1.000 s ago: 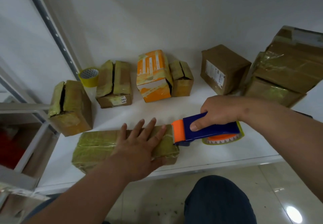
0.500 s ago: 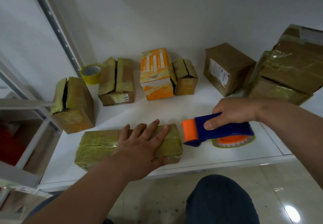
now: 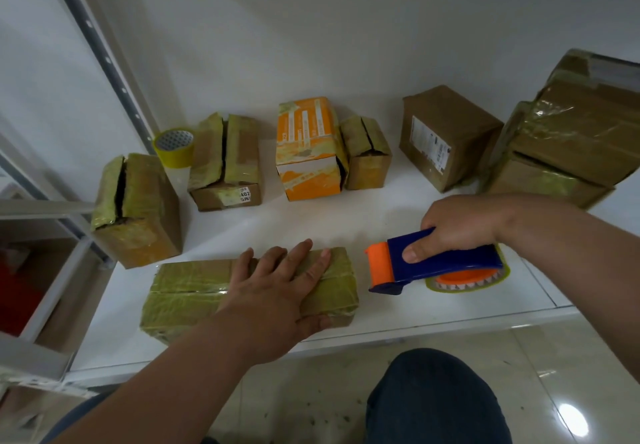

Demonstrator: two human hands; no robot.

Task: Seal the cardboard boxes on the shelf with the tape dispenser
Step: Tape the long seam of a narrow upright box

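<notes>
Right in front of me, at the near edge of the white shelf (image 3: 242, 225), lies the flat cardboard box (image 3: 187, 291), long and low, wrapped all over in yellowish tape with its top seam closed under a strip. My left hand (image 3: 277, 284) rests on its right half, fingers straight and spread, thumb down over the near side. Just to the right of that box, apart from it, my right hand (image 3: 460, 225) grips the tape dispenser (image 3: 443, 263) by its blue handle, thumb along the side; its orange roller end points at the box and the yellowish tape roll sits under my wrist. Compared with a second ago, the dispenser has drawn back to the right: then its orange end touched the end of the box, now bare shelf shows between them. My left hand has stayed where it was.

Farther back, a tall box (image 3: 138, 208) at the left has its taped flaps split along a dark gap; I cannot see what is inside. Behind it stands a spare tape roll (image 3: 175, 147), then a box (image 3: 227, 163) with a parted top and a label reading 402, an orange printed box (image 3: 308, 149), a small box (image 3: 367, 153) touching it with a cracked seam, and a closed brown box (image 3: 446, 135) bearing a white label. Two stacked taped boxes (image 3: 571, 139) sit at the far right.
</notes>
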